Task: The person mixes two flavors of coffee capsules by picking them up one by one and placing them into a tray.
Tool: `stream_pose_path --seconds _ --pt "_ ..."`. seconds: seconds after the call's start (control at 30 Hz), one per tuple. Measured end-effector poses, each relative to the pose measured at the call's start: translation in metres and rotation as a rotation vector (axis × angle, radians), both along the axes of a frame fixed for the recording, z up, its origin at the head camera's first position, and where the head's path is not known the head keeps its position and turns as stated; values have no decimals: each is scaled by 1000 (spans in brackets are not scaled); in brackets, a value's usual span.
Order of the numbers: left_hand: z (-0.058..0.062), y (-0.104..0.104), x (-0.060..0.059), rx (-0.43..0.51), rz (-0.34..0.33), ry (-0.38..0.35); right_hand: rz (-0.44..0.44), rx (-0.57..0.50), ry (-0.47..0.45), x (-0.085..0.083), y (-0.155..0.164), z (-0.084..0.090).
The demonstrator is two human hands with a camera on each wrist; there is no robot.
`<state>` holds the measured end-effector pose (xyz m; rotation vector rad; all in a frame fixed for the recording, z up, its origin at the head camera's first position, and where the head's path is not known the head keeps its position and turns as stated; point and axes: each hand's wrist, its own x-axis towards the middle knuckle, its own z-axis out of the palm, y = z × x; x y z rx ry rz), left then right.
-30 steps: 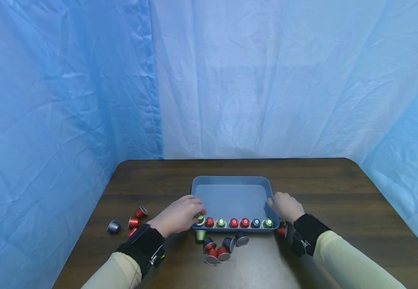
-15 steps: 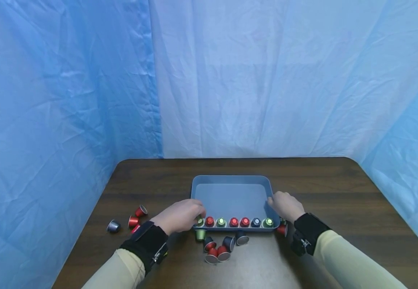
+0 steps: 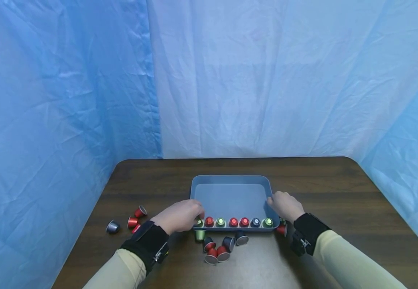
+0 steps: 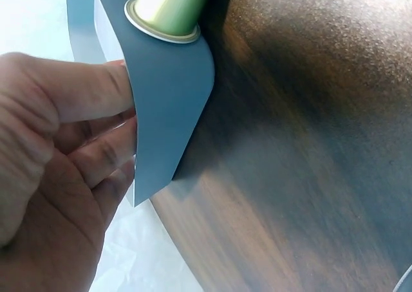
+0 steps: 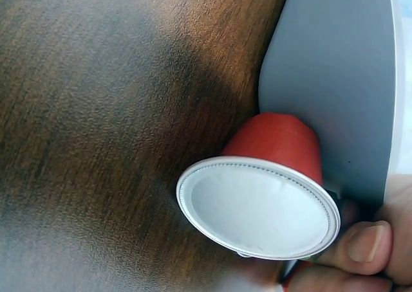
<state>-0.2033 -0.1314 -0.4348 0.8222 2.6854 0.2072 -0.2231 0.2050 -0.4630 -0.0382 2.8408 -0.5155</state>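
Observation:
A shallow blue tray (image 3: 230, 196) lies on the dark wooden table (image 3: 321, 188). Inside it, several capsules (image 3: 233, 222) in red, green and blue stand in a row along the near wall. My left hand (image 3: 180, 216) grips the tray's near left corner; in the left wrist view its fingers (image 4: 77, 99) curl against the tray wall (image 4: 161, 99). A green capsule (image 4: 170, 9) lies outside that wall. My right hand (image 3: 285, 205) holds the tray's right rim. A red capsule (image 5: 270, 189) lies on its side against the tray's outer wall (image 5: 335, 80), next to my fingertips (image 5: 364, 244).
Several loose capsules (image 3: 218, 249) lie on the table just in front of the tray. Red ones (image 3: 134, 220) and a grey one (image 3: 112, 227) are scattered at the left. Blue sheeting (image 3: 266, 80) hangs behind and beside the table.
My left hand has drawn back slightly along the tray's near left corner. The tray, the capsules and my right hand keep their places.

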Motion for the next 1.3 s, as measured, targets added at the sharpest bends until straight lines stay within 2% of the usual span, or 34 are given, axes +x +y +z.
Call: stream_pose_path --seconds 0.23,0.57,0.8,1.17,1.3 --pt "0 -6 2 42 -31 24 -8 -8 2 0 -1 -1" --pt "12 -27 7 145 -18 203 1 -7 12 0 1 -2" --pt "18 -43 8 216 49 274 -6 -5 -7 -1 1 -2" --pt "40 -82 11 245 154 374 4 -9 2 -2 1 -4" --pt "45 -96 12 241 192 389 1 -9 4 -1 1 -4"
